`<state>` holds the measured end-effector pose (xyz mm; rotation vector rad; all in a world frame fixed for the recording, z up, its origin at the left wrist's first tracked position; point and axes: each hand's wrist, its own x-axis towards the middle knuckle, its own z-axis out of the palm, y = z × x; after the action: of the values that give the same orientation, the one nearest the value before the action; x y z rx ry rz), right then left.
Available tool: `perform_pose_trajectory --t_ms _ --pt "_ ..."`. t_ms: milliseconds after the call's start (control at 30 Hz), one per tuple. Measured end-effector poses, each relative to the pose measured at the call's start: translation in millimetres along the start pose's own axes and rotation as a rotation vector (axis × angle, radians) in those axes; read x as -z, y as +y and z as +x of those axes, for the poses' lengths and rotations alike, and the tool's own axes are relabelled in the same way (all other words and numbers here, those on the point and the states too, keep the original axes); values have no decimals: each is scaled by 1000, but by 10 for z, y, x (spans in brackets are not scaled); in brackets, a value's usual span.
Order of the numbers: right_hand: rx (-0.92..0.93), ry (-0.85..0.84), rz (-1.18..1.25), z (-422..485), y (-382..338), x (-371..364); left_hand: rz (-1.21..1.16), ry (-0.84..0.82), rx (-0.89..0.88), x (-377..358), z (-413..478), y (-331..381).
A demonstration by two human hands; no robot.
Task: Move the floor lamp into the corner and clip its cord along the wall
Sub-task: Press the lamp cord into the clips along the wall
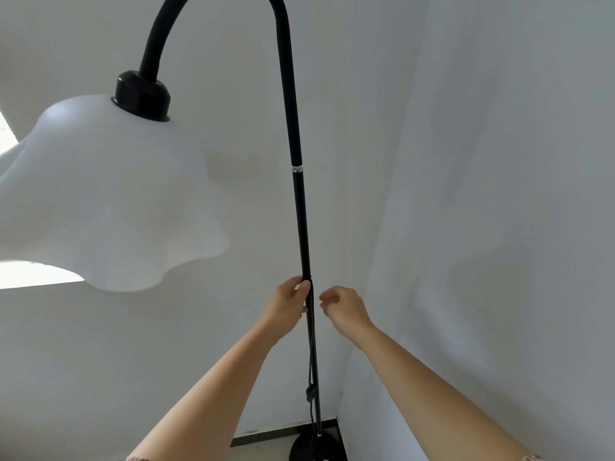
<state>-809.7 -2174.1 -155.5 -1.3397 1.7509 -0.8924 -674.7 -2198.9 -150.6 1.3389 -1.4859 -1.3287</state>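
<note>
Two white walls (499,194) meet in a corner just right of the lamp pole, with a dark baseboard (266,433) along the bottom of the left one. Floor lamp stands in that corner, close to both walls. Its white wavy-edged shade (100,194) fills the left side of the view, hanging from a black socket cap (141,96) at the end of the curved black neck (283,61). Straight black pole (301,221) runs down from a small silver joint ring (297,168) to the round black base (312,445) on the floor, right at the corner.

Left hand (288,304) is wrapped on the pole about midway down, fingers closed around it, thumb pressed along the front. Right hand (342,307) is just right of the pole, not touching it, fingers loosely curled and apart, holding nothing.

Thin black cord (311,361) hangs down along the pole below the left hand, with a small inline switch (309,393) on it. Cord reaches toward the base; where it ends, cannot tell.
</note>
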Motion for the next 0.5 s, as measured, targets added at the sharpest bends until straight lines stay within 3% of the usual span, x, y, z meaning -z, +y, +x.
perform_pose_trajectory --t_ms 200,400,500 --pt "-73 -177 34 -162 236 -340 85 28 25 -27 -8 68" --pt "-155 -105 135 -223 427 -168 42 -3 73 -81 -110 -156" --pt "-105 -52 194 -259 439 -47 118 20 203 -99 -224 -572"
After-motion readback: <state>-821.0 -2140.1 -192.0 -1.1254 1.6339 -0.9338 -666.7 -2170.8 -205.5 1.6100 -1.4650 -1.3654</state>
